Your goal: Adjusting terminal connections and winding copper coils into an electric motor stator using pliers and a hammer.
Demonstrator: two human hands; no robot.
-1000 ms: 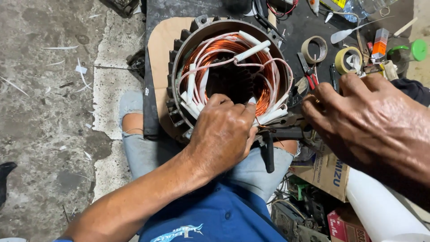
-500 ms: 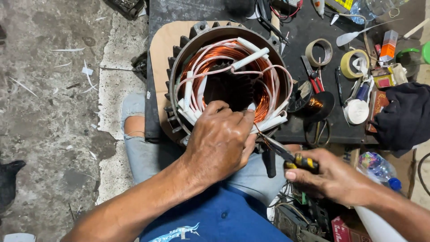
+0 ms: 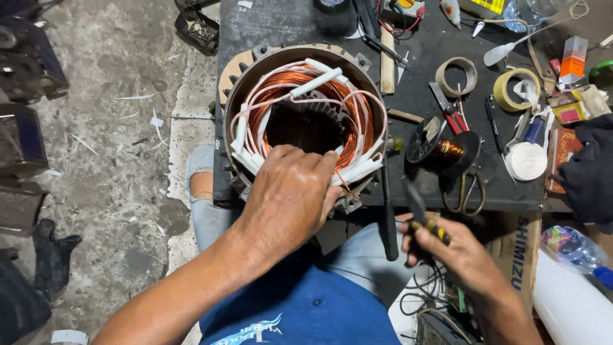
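Left hand [image 3: 290, 198] lies palm down at the centre of the frame, fingers loosely curled and spread over the near rim of a round motor stator [image 3: 305, 121], fingertips touching the white insulating sleeves [image 3: 357, 169] and copper windings [image 3: 306, 86] there; it presses rather than grips. Right hand [image 3: 456, 252], lower right of centre, is clenched around the yellow-and-black handle of a pair of pliers [image 3: 424, 217], whose dark nose points up toward the stator's lower right edge without touching it.

The stator sits upright at upper centre on the near edge of a dark workbench [image 3: 287, 25], above the person's blue shirt and jeans. To its right on the bench lie a spool of copper wire [image 3: 450, 150], scissors [image 3: 469, 191], red-handled cutters [image 3: 450, 112], two rolls of tape [image 3: 456, 76] and a roll of white cord [image 3: 527, 160]. Grey concrete floor [image 3: 115, 160], strewn with white scraps, fills the left of the frame.
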